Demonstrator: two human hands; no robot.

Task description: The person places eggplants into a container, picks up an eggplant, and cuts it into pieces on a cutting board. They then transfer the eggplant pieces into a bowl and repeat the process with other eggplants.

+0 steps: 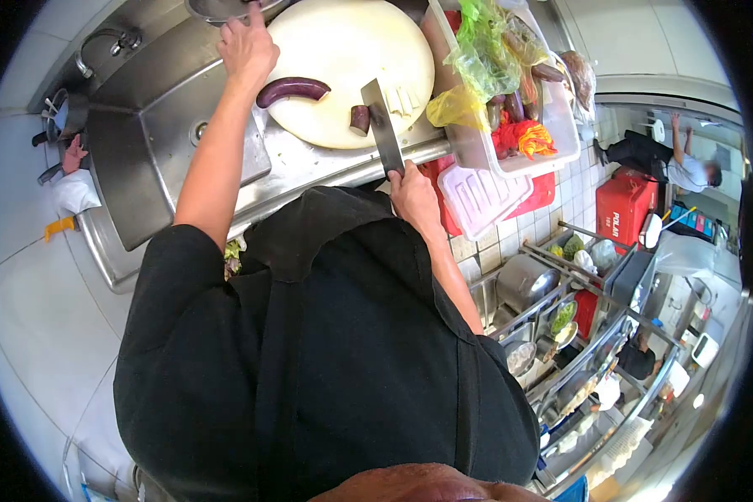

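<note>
Purple, glossy and curved, an eggplant [294,90] lies on the left part of a round white cutting board [351,42]. A short cut piece of eggplant [359,120] sits near the board's lower edge, just beside the blade of a cleaver [382,125]. Pale cut strips [402,101] lie on the other side of the blade. The right hand [413,197] is closed around the cleaver's handle at the near edge of the counter, the blade reaching over the board. The left hand [249,48] stretches to a metal bowl [213,11] beyond the board's left side, its fingers over the rim; a dark bit shows by the fingertips, but I cannot tell whether they grip it.

Left of the board is a steel sink [125,180] with a curved faucet [107,48] at its far side. To the right stands a clear plastic tub [468,155] holding more eggplants [514,107], red-orange netting [525,139], a green bag [487,58] and a yellow bag [460,110]. Below it is a pale ribbed lid [481,197]. Farther right are a metal rack [525,249] with a big pot [525,282], a red cooler [626,209] and another person [686,171] with raised arms.
</note>
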